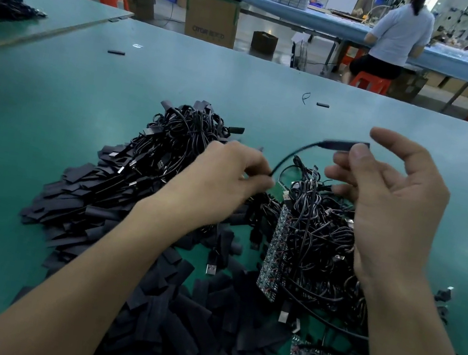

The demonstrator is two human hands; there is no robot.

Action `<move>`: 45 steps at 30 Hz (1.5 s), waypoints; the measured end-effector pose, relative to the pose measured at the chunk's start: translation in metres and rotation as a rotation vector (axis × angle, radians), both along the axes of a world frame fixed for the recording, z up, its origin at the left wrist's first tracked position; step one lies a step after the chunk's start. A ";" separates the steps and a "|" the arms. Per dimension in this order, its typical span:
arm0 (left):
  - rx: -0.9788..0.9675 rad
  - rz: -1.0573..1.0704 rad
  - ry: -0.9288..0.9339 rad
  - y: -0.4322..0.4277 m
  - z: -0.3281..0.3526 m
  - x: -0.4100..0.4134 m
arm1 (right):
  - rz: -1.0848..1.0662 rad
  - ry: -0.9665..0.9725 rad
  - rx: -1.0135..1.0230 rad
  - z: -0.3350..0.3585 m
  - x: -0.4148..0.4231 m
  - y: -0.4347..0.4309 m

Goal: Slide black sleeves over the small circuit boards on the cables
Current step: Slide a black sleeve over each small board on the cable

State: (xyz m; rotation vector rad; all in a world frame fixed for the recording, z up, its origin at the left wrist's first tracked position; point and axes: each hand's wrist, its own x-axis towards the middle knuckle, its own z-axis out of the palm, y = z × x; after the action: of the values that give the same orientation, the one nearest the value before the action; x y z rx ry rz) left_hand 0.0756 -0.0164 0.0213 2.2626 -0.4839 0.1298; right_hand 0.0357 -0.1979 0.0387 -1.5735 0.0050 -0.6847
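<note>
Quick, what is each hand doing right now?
Left hand: pinches the thin black cable.
Right hand: pinches that cable's black-sleeved end.

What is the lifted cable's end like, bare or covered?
Covered: a flat black sleeve wraps the thin black cable's end; no board shows.

2 bare forearms show, the left forearm (108,255) at the lower left and the right forearm (415,347) at the lower right, both uncovered as far as the picture's bottom edge. The left hand (226,179) and right hand (391,210) are bare as well. Short, trimmed nails show on the right hand's fingertips (358,155), while the left hand's fingertips are blurred.
</note>
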 end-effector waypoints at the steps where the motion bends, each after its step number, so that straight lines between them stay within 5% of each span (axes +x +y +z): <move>1: -0.012 0.062 -0.022 0.003 0.001 0.002 | -0.053 0.036 -0.085 -0.002 0.001 -0.002; 4: -0.055 0.294 -0.146 0.014 0.005 0.010 | -0.189 0.241 -0.433 -0.010 0.004 -0.010; 9: -0.016 0.592 -0.159 0.043 -0.001 0.025 | 0.095 0.576 -0.751 -0.024 0.001 -0.004; 14: -0.035 0.634 -0.117 0.054 -0.007 0.029 | 0.000 0.425 -0.718 -0.021 0.002 -0.001; 23: 0.041 0.542 -0.316 0.034 0.005 0.015 | -0.084 0.001 -0.252 0.002 -0.005 0.005; 27: -0.332 0.086 -0.087 0.018 0.019 0.002 | 0.079 -0.002 -0.362 -0.001 -0.009 0.026; 30: -0.372 -0.124 -0.041 0.010 0.022 -0.007 | 0.080 -0.034 -0.422 -0.003 -0.010 0.034; 37: -0.499 0.073 -0.142 0.002 0.022 -0.005 | 0.179 0.050 -0.483 -0.013 -0.006 0.039; 45: -0.539 0.280 -0.246 0.012 0.024 0.001 | 0.222 0.349 -1.111 -0.027 0.015 0.041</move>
State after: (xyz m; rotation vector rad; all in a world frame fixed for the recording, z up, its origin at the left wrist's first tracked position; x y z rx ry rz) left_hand 0.0763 -0.0047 0.0457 1.7743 -0.2169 0.6114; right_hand 0.0509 -0.1570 0.0115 -2.6898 -0.3371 -0.1912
